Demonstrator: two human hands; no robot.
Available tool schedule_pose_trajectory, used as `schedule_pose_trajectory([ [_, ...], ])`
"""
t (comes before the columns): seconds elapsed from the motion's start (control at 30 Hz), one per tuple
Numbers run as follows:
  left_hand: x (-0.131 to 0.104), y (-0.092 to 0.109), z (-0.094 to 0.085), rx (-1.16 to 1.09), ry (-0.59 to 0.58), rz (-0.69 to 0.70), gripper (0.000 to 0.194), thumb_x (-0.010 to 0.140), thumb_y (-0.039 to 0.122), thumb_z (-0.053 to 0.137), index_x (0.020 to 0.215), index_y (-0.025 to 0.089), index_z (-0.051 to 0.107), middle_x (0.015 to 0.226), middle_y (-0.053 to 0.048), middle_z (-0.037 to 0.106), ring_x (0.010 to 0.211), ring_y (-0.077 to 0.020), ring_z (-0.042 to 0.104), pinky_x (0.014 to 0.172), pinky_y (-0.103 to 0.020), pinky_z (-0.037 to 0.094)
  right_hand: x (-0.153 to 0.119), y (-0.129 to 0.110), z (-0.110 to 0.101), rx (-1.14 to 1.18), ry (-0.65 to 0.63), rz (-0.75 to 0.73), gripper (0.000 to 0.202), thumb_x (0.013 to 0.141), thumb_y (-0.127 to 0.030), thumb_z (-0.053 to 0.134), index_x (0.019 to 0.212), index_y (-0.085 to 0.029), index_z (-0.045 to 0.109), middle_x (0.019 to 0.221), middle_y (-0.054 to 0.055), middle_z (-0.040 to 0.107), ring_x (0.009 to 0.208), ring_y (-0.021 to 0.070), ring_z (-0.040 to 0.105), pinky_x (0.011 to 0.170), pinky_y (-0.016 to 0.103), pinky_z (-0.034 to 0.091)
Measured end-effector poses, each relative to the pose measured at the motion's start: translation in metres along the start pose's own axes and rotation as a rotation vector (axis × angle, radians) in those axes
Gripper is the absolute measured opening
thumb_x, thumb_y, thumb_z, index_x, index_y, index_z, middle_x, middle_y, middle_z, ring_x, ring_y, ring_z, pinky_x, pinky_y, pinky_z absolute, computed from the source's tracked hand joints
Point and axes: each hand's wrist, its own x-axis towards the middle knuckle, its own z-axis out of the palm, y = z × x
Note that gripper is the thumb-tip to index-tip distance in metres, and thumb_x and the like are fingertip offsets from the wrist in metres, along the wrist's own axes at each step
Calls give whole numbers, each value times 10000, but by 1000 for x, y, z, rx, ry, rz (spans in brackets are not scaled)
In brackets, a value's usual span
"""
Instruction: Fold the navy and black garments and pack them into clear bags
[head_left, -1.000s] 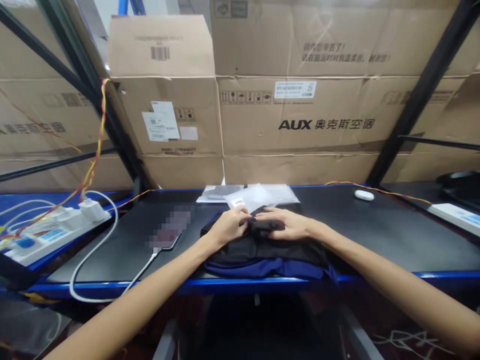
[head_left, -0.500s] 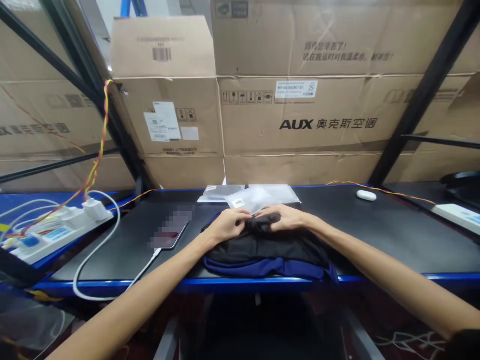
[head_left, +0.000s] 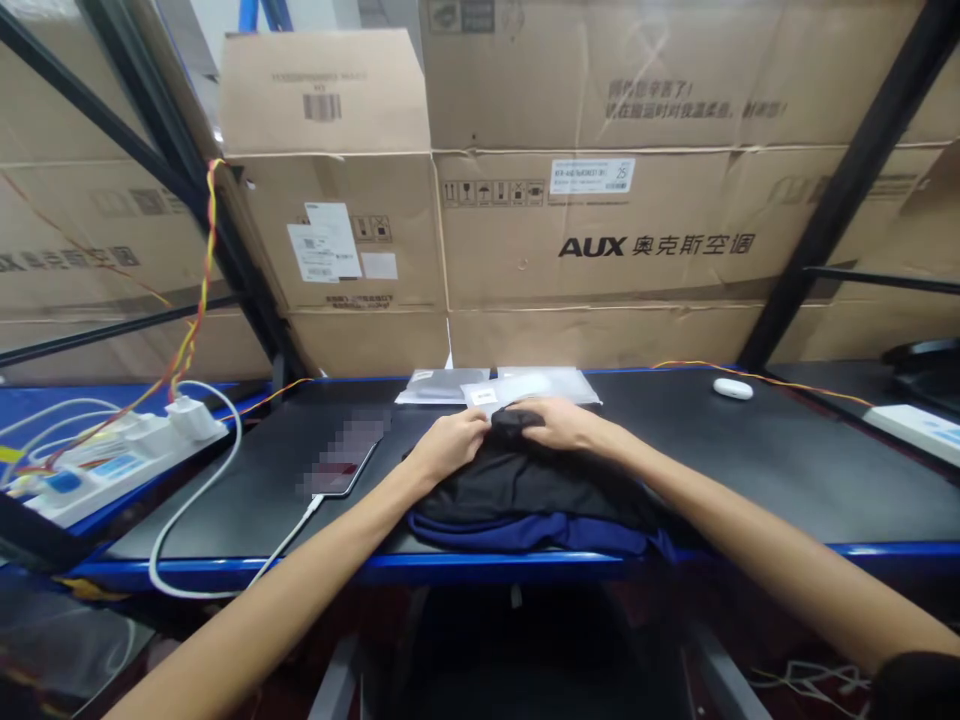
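Black cloth [head_left: 540, 485] lies in a pile at the front middle of the dark table, over dark blue cloth [head_left: 510, 532]. My right hand [head_left: 559, 424] grips a bunched part of the black cloth at its far side, fingers curled round it. Left of it, my left hand [head_left: 454, 444] is closed, its fingertips pinched at the edge of a translucent plastic bag [head_left: 517, 388] with a small label. The bag reaches behind both hands. Two flat translucent packets, a left one [head_left: 442, 385] and a right one [head_left: 574, 384], lie just beyond.
A phone [head_left: 345, 470] with a white cable lies left on the table [head_left: 765, 460]. Power strips stand at the left [head_left: 112, 465] and right [head_left: 919, 432]. A small white case [head_left: 733, 389] sits at the back right. Cardboard boxes [head_left: 660, 290] rise behind.
My right hand has shifted slightly left and away from me with the bunched black cloth. My left hand has moved slightly left. The labelled bag sits flatter and farther back, partly hidden by the hands.
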Motion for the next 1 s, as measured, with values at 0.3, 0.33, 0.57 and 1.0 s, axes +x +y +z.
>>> schedule_pose_trajectory([
  [0.3, -1, 3, -5, 44, -35, 109, 257, 913, 118, 513, 1046, 204, 714, 1197, -88, 641, 874, -168, 696, 805, -271, 561, 25, -15, 17, -277, 11, 323, 404, 914, -288, 526, 1243, -69, 613, 1252, 263, 634, 1156, 403, 598, 980, 531, 454],
  [0.33, -1, 3, -5, 49, -34, 103, 254, 911, 121, 516, 1046, 203, 715, 1199, -88, 640, 868, -166, 695, 800, -268, 562, 24, -14, 17, -281, 4, 329, 411, 917, -310, 530, 1248, -80, 610, 1250, 258, 636, 1156, 404, 598, 976, 533, 456],
  [0.57, -1, -1, -2, 28, -19, 63, 233, 911, 136, 536, 1036, 202, 722, 1143, -69, 667, 846, -164, 695, 772, -252, 548, -8, 2, -9, -80, -165, 40, 751, 829, -476, 657, 1470, -169, 415, 1498, 144, 467, 1352, 317, 460, 1112, 442, 387],
  [1.0, -2, 3, -6, 38, -65, 116, 257, 927, 135, 501, 1030, 213, 724, 1113, -54, 681, 841, -149, 691, 760, -230, 533, 25, -12, 19, -404, -117, 247, 495, 917, -94, 394, 1401, -99, 496, 1220, 243, 650, 1052, 357, 663, 876, 468, 524],
])
